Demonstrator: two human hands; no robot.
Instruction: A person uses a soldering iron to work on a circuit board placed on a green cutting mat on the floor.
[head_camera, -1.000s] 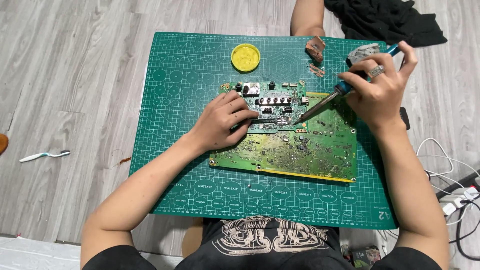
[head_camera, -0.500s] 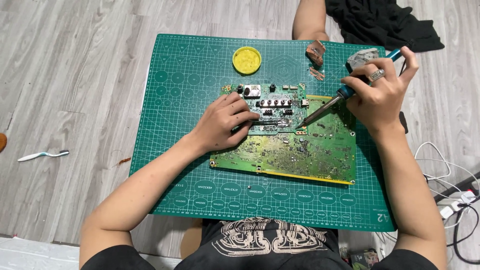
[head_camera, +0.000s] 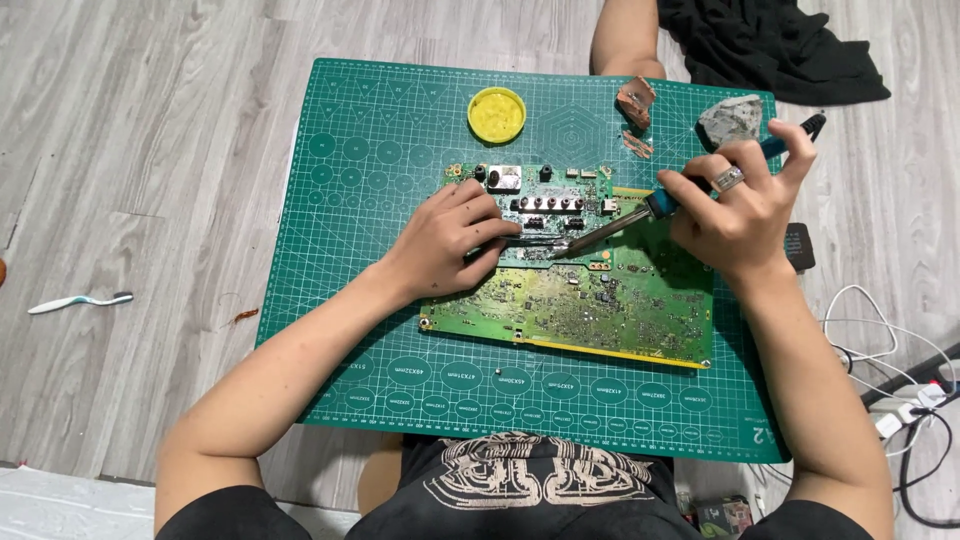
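A green circuit board (head_camera: 600, 300) lies on a green cutting mat (head_camera: 340, 200). My left hand (head_camera: 450, 240) rests on the board's upper left part, its fingers pinched on a thin dark tool, likely tweezers (head_camera: 530, 240), pointing right. My right hand (head_camera: 740, 205), wearing a ring, grips a blue-handled soldering iron (head_camera: 640, 212). The iron's metal tip slants down-left and meets the board close to the tweezers' end.
A round yellow tin (head_camera: 497, 113) sits at the mat's top middle. Small copper-coloured scraps (head_camera: 635, 100) and a grey wad (head_camera: 730, 118) lie at the top right. Black cloth (head_camera: 770, 45), white cables (head_camera: 900, 370) at right. A toothbrush (head_camera: 80, 301) lies on the floor left.
The iron's tip has shifted slightly left along the board toward my left fingers. My left hand has stayed in place.
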